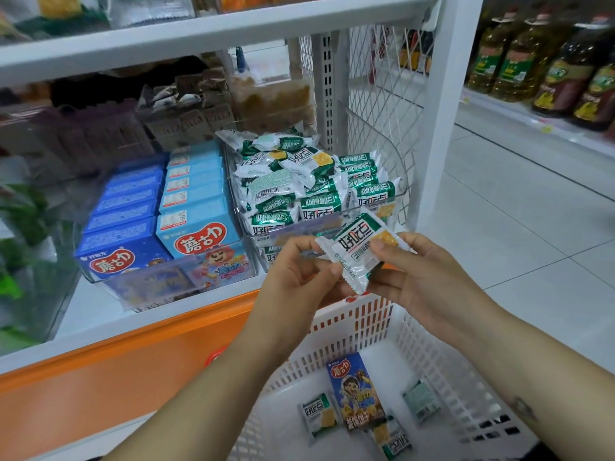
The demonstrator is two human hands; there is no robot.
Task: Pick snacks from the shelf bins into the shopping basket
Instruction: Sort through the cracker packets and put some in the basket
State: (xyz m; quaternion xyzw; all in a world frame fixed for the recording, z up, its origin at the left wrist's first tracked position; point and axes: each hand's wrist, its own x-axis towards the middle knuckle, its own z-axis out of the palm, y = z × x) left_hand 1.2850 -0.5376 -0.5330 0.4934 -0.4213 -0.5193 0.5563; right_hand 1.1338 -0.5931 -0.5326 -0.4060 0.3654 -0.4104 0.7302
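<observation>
Snack packet (357,251), white and green, is pinched from 2 sides: the left hand (299,277) nips its lower corner between thumb and fingertips, and the right hand (422,277) presses its thumb on the printed face with fingers curled beneath. It hangs just in front of the clear bin (404,191) of like packets, above the white basket (352,314) and not yet inside. In the basket lie 1 blue box (356,390) and 3 small packets (319,415), so 4 items look done, with this 5th likely next.

Upper-shelf goods (60,6) blurred, cropped by the top edge; oil bottles (519,61) blurred, labels unreadable; basket (449,361) cropped at bottom
</observation>
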